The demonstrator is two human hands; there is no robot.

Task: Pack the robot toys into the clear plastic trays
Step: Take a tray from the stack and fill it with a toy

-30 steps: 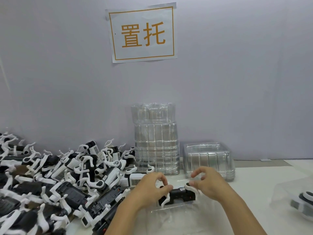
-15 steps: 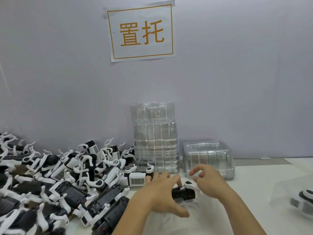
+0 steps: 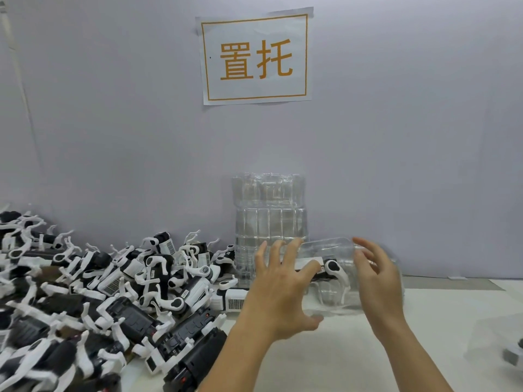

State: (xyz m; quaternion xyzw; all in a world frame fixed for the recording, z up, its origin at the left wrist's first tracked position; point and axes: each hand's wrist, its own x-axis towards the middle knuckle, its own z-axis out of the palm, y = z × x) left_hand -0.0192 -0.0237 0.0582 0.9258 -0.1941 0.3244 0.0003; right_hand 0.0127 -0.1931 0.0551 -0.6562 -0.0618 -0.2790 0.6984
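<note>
One robot toy [image 3: 329, 269] sits inside a clear plastic tray [image 3: 334, 281] held up between both hands. A large heap of loose robot toys [image 3: 107, 290] lies left of the left hand, unpacked, so most of the work remains. The left hand [image 3: 280, 287] and right hand [image 3: 377, 281] are spread wide, fingers splayed; whether they touch the tray is unclear.

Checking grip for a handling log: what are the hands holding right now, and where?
The clear tray with a robot toy inside, lifted between both hands: left hand at its left end, right hand at its right end.
</note>
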